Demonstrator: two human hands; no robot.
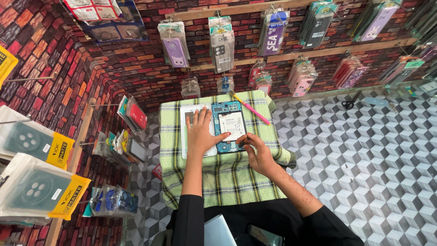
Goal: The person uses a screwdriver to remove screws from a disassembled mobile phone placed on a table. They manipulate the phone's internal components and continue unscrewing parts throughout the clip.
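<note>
Looking down, we list what shows, largest first.
Wall [136, 68]: brick-pattern covering in reds and browns, curving round the left; wooden rails carry hanging phone cases in clear bags, several cut off by the top edge.
Floor [355, 150]: grey cube-pattern sheet, glossy.
Counter [223, 182]: small, square, wholly hidden under a green checked woven cloth; we cannot see what it is made of.
Opened phone [227, 125]: lies at the cloth's middle, blue inner frame and pale rectangular battery facing up; fine parts too small to make out.
White panel [187, 119]: flat, just left of the phone, mostly covered.
Left hand [200, 134]: flat on the panel, fingers spread, thumb touching the phone.
Right hand [258, 152]: fingers curled together at the phone's lower edge; tips hidden, so any grip is unclear.
Pink brush [249, 107]: thin, lying slantwise.
</note>
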